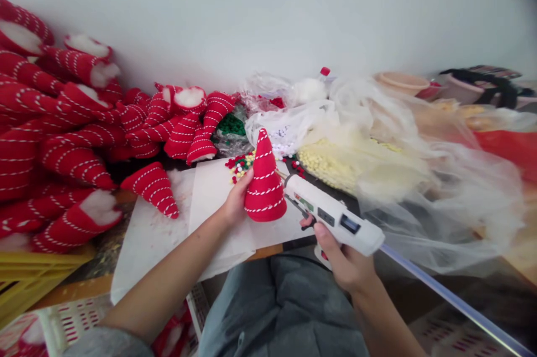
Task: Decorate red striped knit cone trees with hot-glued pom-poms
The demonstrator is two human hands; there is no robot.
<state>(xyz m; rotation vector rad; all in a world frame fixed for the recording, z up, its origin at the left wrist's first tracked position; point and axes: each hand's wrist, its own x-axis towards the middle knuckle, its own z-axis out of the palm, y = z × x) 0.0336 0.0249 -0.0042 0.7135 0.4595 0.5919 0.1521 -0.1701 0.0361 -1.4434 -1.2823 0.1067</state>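
Frame centre: your left fingers (pixel 248 178) are gripping red cone (pixel 265 192), long axis near-vertical, tip pointing up; right fingers (pixel 329 242) are gripping glue gun (pixel 321 207). Lower-left white basket (pixel 78 319) is holding red-and-white pieces (pixel 174 332).

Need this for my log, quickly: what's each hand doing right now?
Left hand: closed, holding a red cone with white dashed bands.
Right hand: closed, holding a white hot glue gun.

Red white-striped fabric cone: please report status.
Left hand: holding red white-striped fabric cone. Right hand: gripping white plastic glue gun. Small coloured pompoms behind cone.
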